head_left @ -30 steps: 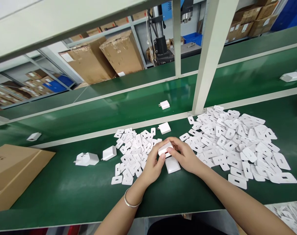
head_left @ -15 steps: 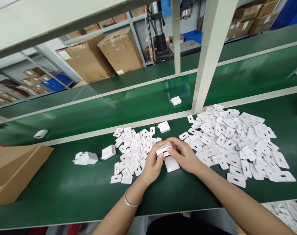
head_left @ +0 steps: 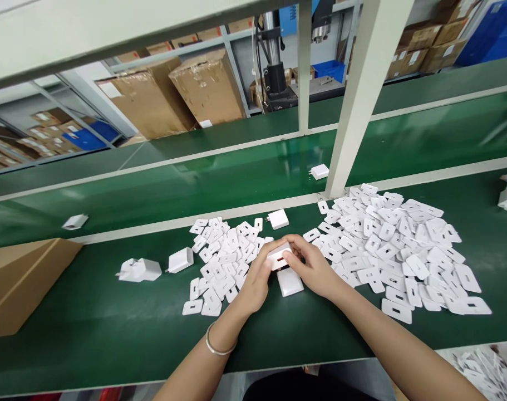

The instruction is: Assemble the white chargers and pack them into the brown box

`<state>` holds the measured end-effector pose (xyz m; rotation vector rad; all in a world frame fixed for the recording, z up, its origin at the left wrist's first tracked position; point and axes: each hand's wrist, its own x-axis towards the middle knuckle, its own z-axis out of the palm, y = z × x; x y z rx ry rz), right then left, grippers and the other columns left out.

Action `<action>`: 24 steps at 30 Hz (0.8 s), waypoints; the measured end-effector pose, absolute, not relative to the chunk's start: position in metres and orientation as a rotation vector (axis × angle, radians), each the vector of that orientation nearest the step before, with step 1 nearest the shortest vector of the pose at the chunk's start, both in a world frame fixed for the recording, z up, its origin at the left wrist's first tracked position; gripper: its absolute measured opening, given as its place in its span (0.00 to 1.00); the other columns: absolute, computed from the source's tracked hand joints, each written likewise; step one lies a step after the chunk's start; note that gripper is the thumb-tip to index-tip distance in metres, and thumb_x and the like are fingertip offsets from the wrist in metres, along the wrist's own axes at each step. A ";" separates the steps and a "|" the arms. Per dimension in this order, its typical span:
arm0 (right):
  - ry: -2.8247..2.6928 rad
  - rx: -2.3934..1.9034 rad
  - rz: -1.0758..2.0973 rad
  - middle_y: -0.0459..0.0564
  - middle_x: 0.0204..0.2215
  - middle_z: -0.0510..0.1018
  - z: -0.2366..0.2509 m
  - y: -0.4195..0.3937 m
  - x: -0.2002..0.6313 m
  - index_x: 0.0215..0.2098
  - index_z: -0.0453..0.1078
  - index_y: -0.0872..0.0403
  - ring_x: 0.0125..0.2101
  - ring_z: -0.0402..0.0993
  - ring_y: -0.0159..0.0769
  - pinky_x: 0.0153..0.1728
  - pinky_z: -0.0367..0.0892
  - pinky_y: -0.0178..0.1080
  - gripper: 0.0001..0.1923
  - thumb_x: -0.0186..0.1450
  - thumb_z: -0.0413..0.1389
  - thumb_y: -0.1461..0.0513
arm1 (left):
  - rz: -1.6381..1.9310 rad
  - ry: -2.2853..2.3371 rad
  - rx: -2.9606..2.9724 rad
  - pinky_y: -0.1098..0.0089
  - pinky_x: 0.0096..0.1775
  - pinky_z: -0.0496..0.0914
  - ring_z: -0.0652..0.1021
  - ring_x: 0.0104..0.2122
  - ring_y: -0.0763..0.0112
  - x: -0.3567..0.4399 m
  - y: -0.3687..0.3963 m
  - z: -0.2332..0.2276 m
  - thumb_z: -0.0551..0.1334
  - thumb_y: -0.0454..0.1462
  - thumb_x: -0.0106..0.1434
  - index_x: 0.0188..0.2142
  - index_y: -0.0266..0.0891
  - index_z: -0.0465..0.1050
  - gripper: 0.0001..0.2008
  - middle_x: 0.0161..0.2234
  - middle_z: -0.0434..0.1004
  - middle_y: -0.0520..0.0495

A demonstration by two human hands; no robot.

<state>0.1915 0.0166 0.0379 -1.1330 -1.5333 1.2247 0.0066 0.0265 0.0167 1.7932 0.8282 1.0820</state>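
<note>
One charger point(head_left: 279, 257), two hands

A small white charger body point(head_left: 279, 255) is pinched between both hands just above the green table, tilted, its open end showing a reddish inside. Another white charger body point(head_left: 290, 282) lies flat just beneath, nearer.

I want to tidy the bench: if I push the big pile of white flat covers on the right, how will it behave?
The pile of white covers would probably slide and scatter: the pieces are thin, loose and overlapping. They look stiff and light, unlikely to roll.
</note>
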 end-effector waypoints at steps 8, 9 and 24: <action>-1.796 -1.582 0.938 0.49 0.27 0.80 0.095 0.015 0.241 0.52 0.75 0.51 0.25 0.75 0.42 0.27 0.63 0.41 0.17 0.75 0.53 0.50 | 1.157 0.893 1.658 0.64 0.37 0.72 0.78 0.32 0.65 0.009 0.029 0.008 0.51 0.52 0.78 0.57 0.42 0.75 0.23 0.41 0.80 0.44; -1.803 -1.629 0.828 0.49 0.25 0.80 0.102 0.024 0.263 0.49 0.76 0.50 0.22 0.72 0.40 0.25 0.62 0.41 0.15 0.75 0.52 0.53 | 1.162 0.890 1.614 0.65 0.35 0.70 0.76 0.29 0.66 0.008 0.029 0.009 0.50 0.52 0.78 0.57 0.41 0.75 0.24 0.35 0.79 0.46; -1.947 -2.050 -0.055 0.65 0.48 0.83 0.086 0.244 0.419 0.53 0.77 0.54 0.52 0.78 0.62 0.51 0.74 0.57 0.23 0.59 0.63 0.58 | 1.209 0.995 1.322 0.64 0.35 0.68 0.74 0.27 0.63 0.007 0.033 -0.004 0.49 0.59 0.75 0.54 0.40 0.77 0.31 0.27 0.74 0.48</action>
